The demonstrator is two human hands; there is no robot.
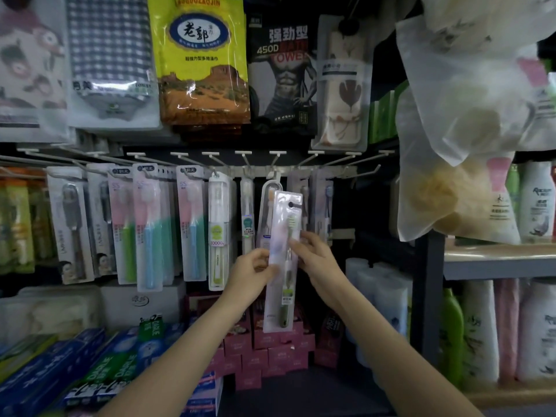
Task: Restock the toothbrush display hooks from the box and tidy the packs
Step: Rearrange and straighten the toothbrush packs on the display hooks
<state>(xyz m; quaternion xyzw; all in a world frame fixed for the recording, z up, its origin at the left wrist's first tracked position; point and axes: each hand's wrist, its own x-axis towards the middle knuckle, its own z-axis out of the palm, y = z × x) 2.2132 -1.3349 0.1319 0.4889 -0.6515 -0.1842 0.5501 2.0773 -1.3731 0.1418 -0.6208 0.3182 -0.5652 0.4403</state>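
Clear plastic toothbrush pack [282, 260] held upright at centre, left hand [252, 270] pinching its nine o'clock edge, right hand [316, 255] gripping its three o'clock edge, hanging hole just below the display hooks [275, 164] at twelve o'clock, bare hooks towards two o'clock, pink boxes [270, 356] at six o'clock

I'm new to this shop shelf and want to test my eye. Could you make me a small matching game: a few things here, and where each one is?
Things:
1. yellow towel pack
2. toothbrush pack with the green handle
3. pink boxes
4. green bottle

Places:
A. stacked on the low shelf below the hands
B. hanging in the top row
C. standing on the lower right shelf
D. held between the left hand and the right hand

Pairs: 1-B, 2-D, 3-A, 4-C
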